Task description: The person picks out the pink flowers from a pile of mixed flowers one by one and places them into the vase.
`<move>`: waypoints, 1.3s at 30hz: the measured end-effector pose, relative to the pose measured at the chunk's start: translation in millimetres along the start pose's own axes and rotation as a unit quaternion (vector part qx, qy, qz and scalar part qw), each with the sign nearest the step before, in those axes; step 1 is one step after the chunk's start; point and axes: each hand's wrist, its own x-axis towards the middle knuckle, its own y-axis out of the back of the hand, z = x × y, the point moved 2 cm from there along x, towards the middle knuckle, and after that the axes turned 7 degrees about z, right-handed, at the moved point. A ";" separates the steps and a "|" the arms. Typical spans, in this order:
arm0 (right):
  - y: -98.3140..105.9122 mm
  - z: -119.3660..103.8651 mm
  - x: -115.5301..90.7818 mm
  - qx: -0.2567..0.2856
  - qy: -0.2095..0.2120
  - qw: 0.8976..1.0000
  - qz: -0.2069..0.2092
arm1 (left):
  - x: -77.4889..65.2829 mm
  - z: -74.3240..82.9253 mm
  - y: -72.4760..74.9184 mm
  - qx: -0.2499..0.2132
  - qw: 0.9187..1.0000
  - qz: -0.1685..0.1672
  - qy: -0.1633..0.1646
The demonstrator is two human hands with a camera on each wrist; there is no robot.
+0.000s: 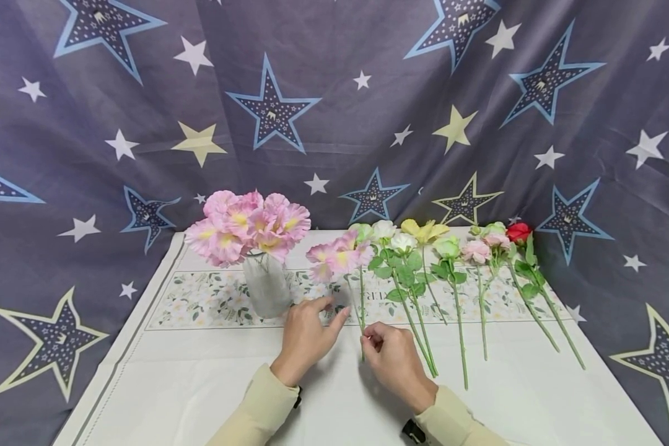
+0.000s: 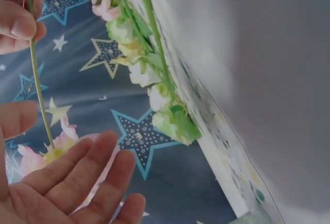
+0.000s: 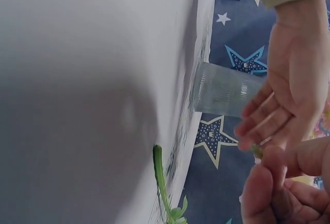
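Note:
My right hand (image 1: 396, 359) pinches the thin green stem (image 2: 37, 80) of a pink and yellow flower (image 1: 340, 255) near its lower end, above the table. The bloom leans up and to the left. My left hand (image 1: 309, 334) is beside that stem with its fingers extended and spread, holding nothing; in the left wrist view its palm (image 2: 46, 198) lies in front of part of the bloom. Just left of my left hand stands a ribbed clear glass vase (image 1: 266, 288), filled with similar pink and yellow flowers (image 1: 248, 226). In the right wrist view, my fingers hide most of the held stem.
Right of my hands, several stemmed flowers lie in a row: white roses (image 1: 404, 241), a yellow flower (image 1: 424, 230), a green rose (image 1: 447, 248), pink blooms (image 1: 476, 251) and a red rose (image 1: 518, 232). A white cloth (image 1: 161, 384) with a floral band covers the table. A star-patterned curtain (image 1: 334, 155) hangs behind.

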 end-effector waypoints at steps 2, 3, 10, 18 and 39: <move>-1.3 -1.7 -0.4 -0.001 0.001 1.000 -0.004 | 2.4 1.4 -1.7 -0.006 1.000 -0.001 0.003; -1.9 -2.5 -0.5 -0.001 0.002 1.000 -0.005 | 3.8 2.2 -2.4 -0.011 1.000 -0.002 0.008; -4.3 -5.8 -2.7 -0.006 0.003 1.000 -0.015 | 12.8 7.5 -4.7 -0.054 0.997 -0.010 0.058; -6.3 -5.4 -5.9 -0.001 0.005 1.000 -0.026 | 19.3 11.0 -6.6 -0.080 0.993 -0.005 0.089; -3.6 2.1 -0.4 0.012 0.010 1.000 -0.022 | 22.3 25.7 6.3 -0.088 0.995 0.035 0.034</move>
